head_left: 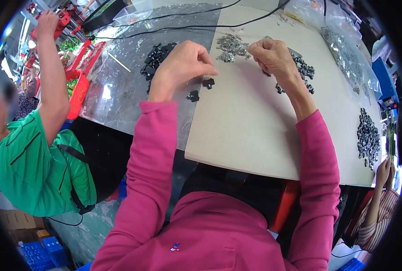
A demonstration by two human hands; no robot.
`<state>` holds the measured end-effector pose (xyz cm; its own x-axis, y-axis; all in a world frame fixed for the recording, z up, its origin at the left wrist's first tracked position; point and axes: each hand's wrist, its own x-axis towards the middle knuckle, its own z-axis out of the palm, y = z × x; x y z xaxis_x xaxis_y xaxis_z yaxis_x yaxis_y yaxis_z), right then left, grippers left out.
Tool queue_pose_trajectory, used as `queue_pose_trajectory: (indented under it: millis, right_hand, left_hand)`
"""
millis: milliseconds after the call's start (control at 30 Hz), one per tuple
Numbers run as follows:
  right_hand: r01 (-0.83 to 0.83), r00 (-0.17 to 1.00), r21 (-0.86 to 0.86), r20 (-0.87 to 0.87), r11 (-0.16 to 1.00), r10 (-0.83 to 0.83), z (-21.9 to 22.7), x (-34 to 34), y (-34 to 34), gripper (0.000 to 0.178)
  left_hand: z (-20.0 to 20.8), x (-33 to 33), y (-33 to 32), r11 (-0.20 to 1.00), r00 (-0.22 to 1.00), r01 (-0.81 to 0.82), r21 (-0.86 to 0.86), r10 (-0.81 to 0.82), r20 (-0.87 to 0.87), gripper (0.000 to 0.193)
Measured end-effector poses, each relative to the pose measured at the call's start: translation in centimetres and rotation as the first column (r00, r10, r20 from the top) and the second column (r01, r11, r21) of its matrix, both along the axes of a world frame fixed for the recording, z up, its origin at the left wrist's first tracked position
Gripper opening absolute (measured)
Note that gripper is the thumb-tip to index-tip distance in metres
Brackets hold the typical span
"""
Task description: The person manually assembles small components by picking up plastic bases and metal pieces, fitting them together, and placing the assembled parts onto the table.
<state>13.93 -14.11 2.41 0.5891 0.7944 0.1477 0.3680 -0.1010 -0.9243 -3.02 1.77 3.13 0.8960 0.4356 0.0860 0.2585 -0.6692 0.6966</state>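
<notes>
My left hand (pixel 183 65) hovers over the table with its thumb and fingers drawn together in a pinch; anything between the tips is too small to make out. Just below those fingertips lie two small black parts, one (pixel 208 83) on the pale board and another (pixel 192 96) near the seam. A heap of black parts (pixel 158 58) is partly hidden behind this hand. My right hand (pixel 275 56) is closed, fingers curled, and what it may hold is hidden. Between the hands sits a pile of small silvery pieces (pixel 231 45). Dark shiny parts (pixel 304 70) lie beside my right wrist.
Black cables (pixel 178 28) cross the table's far side. Further right are a clear bag of small parts (pixel 345 54) and a dark heap (pixel 368 137) near the edge. A person in green (pixel 43 158) works at left beside a red basket (pixel 78 95); a striped sleeve (pixel 377 221) shows at right.
</notes>
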Motion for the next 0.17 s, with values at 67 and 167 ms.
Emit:
queue_pose_trajectory:
  millis: [67,167]
  right_hand:
    - [-0.019,1.0,-0.011,0.011,1.0,0.02,0.0,-0.8,0.1,0.021]
    - [-0.065,0.997,-0.007,0.052,0.998,0.065,0.6,-1.5,0.7,0.019]
  left_hand:
    - [0.4,-0.3,-0.3,0.995,0.997,0.072,-0.069,-0.074,-0.03,0.023]
    - [1.9,-1.3,-1.1,0.984,0.965,0.155,0.092,-0.131,-0.227,0.024]
